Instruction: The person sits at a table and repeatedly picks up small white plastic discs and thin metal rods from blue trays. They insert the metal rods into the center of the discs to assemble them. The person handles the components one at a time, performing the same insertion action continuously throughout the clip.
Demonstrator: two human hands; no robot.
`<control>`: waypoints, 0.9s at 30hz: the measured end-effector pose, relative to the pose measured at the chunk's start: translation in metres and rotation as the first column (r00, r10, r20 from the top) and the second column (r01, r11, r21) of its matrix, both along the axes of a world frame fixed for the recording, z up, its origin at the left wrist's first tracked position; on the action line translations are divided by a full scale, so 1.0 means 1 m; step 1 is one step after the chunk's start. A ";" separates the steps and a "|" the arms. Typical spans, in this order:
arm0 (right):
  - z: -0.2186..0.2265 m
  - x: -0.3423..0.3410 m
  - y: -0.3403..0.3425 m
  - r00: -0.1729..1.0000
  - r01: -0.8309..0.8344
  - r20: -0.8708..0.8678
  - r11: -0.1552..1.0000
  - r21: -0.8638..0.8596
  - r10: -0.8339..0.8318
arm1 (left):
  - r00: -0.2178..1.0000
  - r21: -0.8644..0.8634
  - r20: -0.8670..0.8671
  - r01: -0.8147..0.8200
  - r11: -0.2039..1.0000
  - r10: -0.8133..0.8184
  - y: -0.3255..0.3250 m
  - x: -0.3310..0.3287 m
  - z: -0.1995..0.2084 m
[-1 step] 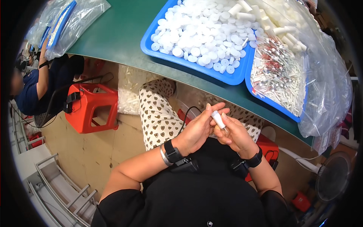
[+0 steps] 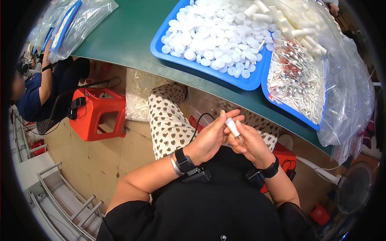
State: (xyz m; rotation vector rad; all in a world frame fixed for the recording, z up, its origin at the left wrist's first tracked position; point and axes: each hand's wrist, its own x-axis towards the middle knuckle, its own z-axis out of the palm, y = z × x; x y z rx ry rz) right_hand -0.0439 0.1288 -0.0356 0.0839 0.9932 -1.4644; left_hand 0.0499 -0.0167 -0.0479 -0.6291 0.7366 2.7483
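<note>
Just above my lap, my right hand (image 2: 250,141) grips a small white tapered plastic piece (image 2: 232,127) between thumb and fingers. A bluish-clear cap tops the piece, and a short metal pin sticks out at its lower end. Beside it is my left hand (image 2: 209,140), its thumb raised and its fingers stretched out behind the piece. Whether the left fingers touch the piece is hidden. Beyond my hands, a blue tray (image 2: 241,83) on the table holds many translucent white discs (image 2: 209,38) and some white cylinders (image 2: 262,17).
On the green table (image 2: 120,36), a second blue tray (image 2: 295,111) holds thin white and red wired parts (image 2: 297,68). A clear plastic bag (image 2: 350,80) drapes beside it. A red stool (image 2: 98,114) stands left, near a seated person (image 2: 34,94); a fan (image 2: 354,186) is at right.
</note>
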 end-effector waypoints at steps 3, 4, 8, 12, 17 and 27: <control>-0.020 0.013 0.002 0.869 -0.123 -0.456 0.977 0.174 0.190 | 0.999 -0.115 0.032 0.046 0.992 -0.042 0.009 0.003 -0.015; -0.027 0.018 0.002 0.667 -0.109 -0.707 0.969 0.220 0.235 | 0.997 -0.177 0.047 0.061 0.982 -0.054 0.015 0.005 -0.021; -0.032 0.025 -0.002 -0.028 -0.043 -0.863 0.862 0.505 0.504 | 0.988 -0.050 0.132 -0.072 0.996 0.078 0.031 0.006 -0.042; -0.039 0.023 -0.005 -0.333 -0.013 -0.796 0.841 0.541 0.506 | 0.973 0.065 0.216 -0.098 0.993 0.082 0.028 0.002 -0.047; -0.048 0.005 -0.016 -0.461 -0.020 -0.703 0.785 0.619 0.542 | 0.946 0.138 0.318 0.024 0.990 -0.067 0.015 -0.002 -0.060; 0.058 -0.026 0.003 -0.464 -0.065 -0.873 0.977 0.203 0.150 | 0.995 -0.553 0.029 0.099 0.827 -0.099 -0.032 -0.006 -0.001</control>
